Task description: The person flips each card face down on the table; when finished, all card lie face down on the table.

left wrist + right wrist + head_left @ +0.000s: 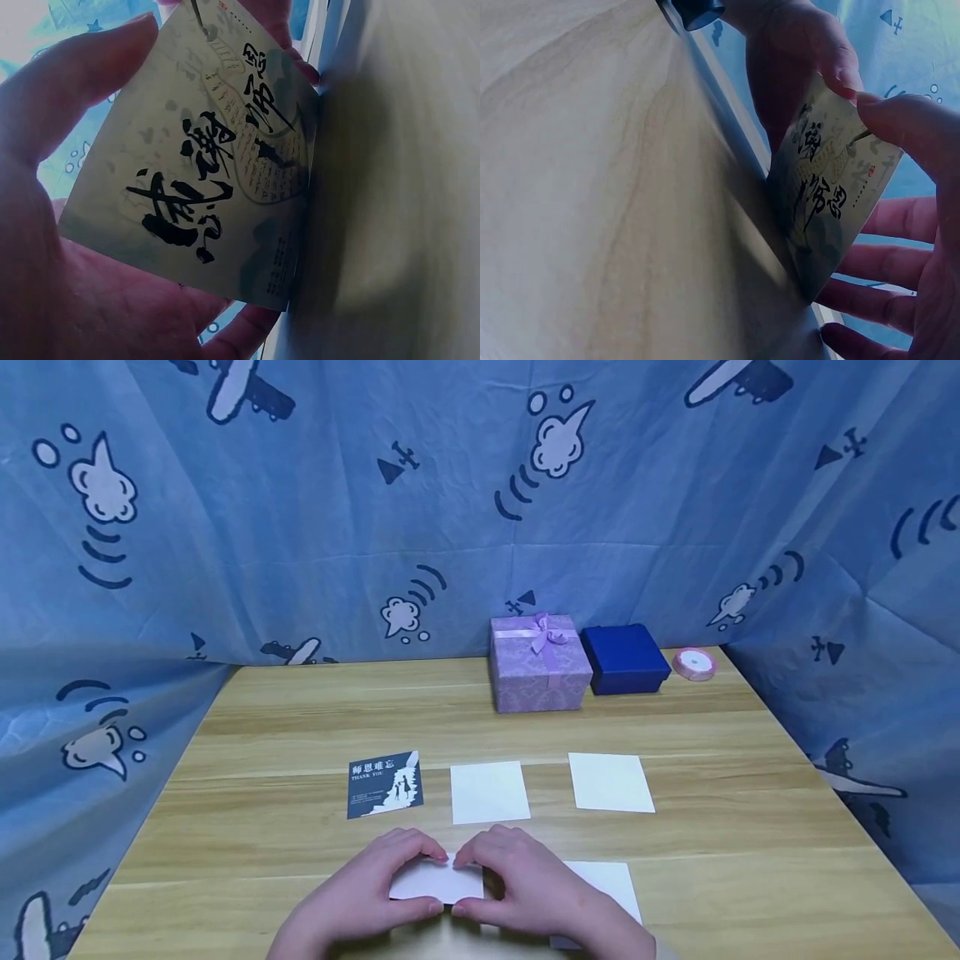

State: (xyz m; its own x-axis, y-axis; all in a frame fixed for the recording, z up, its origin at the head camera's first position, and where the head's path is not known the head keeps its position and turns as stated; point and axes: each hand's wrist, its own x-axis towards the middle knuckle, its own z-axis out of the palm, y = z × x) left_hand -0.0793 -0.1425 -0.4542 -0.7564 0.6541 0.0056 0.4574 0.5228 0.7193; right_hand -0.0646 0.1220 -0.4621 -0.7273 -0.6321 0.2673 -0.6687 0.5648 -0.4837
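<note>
Both hands hold one square card (431, 883) near the front of the table. Its white back shows in the head view, while the left wrist view shows the printed side (195, 172) with black brush lettering and a pale painted design. The left hand (382, 885) grips it from the left, thumb at the near edge, fingers at the far one. From the other side, the right hand (528, 885) pinches it in the same way. In both wrist views the card stands tilted, one edge close to the tabletop; whether it touches cannot be told.
A dark "THANK YOU" card (385, 785) and two white cards, the middle one (490, 792) and the right one (611, 782), lie beyond the hands. Another white card (607, 885) is partly under the right forearm. Behind stand a purple gift box (536, 681), blue box (626, 656) and ribbon roll (694, 664).
</note>
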